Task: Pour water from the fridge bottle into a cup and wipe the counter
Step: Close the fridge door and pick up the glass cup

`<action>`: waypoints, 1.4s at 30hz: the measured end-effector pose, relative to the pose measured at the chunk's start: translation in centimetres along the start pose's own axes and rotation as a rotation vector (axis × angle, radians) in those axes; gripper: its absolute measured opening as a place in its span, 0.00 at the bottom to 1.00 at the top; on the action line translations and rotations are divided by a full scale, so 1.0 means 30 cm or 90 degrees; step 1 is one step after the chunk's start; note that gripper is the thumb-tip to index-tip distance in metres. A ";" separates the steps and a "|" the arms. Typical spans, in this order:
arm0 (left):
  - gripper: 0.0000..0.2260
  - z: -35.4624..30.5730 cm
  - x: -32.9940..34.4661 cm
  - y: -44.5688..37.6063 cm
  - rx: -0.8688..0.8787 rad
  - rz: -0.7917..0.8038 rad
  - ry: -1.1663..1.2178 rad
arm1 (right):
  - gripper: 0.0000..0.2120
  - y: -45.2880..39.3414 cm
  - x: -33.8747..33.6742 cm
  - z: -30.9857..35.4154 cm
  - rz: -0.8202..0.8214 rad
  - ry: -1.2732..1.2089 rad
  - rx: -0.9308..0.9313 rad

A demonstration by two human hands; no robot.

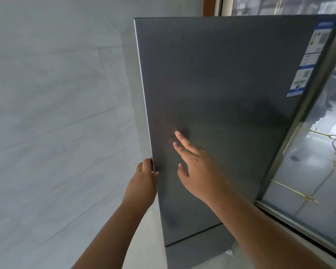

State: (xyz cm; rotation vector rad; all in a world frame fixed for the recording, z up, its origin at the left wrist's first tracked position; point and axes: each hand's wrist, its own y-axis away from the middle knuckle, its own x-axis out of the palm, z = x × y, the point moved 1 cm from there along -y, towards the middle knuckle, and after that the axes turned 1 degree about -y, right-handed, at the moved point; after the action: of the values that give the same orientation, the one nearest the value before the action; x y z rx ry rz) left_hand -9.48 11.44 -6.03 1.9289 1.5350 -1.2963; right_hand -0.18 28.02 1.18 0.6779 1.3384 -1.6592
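- At centre frame, the left hand point(144, 171) curls its fingers round the left edge of the tall dark-grey metal fridge door point(221, 90), likely to pull it open.
- Right hand point(194, 167) spread flat, hovering near the door (contact unclear).
- Bottle unseen, presumably inside.

Fridge door stickers point(310, 61): print illegible

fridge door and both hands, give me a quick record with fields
fridge door: dark grey upper door, appears closed, seam to lower door visible below
left hand: fingers curled round the door's left edge
right hand: fingers straight, at the door's front face
stickers: blue and white labels at the door's upper right
bottle, cup: not in view
surroundings: pale tiled wall to the left, window to the right
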 end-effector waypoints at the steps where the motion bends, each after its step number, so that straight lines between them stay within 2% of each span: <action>1: 0.09 0.003 -0.002 -0.003 0.007 0.005 0.002 | 0.28 0.001 0.002 0.008 0.006 0.002 0.011; 5: 0.09 0.016 -0.022 -0.015 0.053 0.030 0.040 | 0.26 0.009 0.006 0.055 0.025 0.015 0.080; 9: 0.10 0.040 -0.061 -0.013 0.147 0.046 0.050 | 0.27 0.033 0.034 0.130 0.058 0.017 0.180; 14: 0.15 0.030 -0.069 0.059 0.207 -0.022 0.086 | 0.24 0.171 0.048 0.139 0.024 -0.008 0.357; 16: 0.11 -0.014 -0.025 0.095 0.283 0.054 0.095 | 0.25 0.284 0.042 0.113 0.010 0.005 0.440; 18: 0.11 -0.086 0.047 0.132 0.352 0.190 0.093 | 0.24 0.423 0.019 0.088 0.001 0.030 0.522; 20: 0.15 -0.177 0.131 0.179 0.398 0.310 0.085 | 0.22 0.574 -0.033 0.062 -0.017 0.066 0.617; 22: 0.21 -0.281 0.210 0.239 0.457 0.384 0.056 | 0.20 0.729 -0.100 0.033 -0.047 0.097 0.720; 25: 0.17 -0.454 0.340 0.347 0.550 0.469 0.057 | 0.19 0.979 -0.197 -0.012 -0.094 0.130 0.863; 30: 0.16 -0.749 0.513 0.535 0.660 0.538 0.076 | 0.19 1.332 -0.334 -0.080 -0.164 0.148 1.027; 33: 0.17 -0.929 0.608 0.630 0.729 0.559 0.038 | 0.19 1.509 -0.407 -0.152 -0.198 0.141 1.091; 37: 0.17 -1.130 0.725 0.698 0.729 0.607 0.035 | 0.19 1.651 -0.498 -0.297 -0.186 0.127 1.122; 42: 0.16 -1.328 0.864 0.697 0.721 0.603 0.051 | 0.19 1.705 -0.614 -0.509 -0.167 0.131 1.114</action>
State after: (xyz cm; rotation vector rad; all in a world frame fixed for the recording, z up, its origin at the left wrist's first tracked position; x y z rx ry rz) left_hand 26.39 48.53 -11.92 2.7319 -0.3979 -1.6701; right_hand 51.66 45.97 -12.14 1.6433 -0.3296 -2.7935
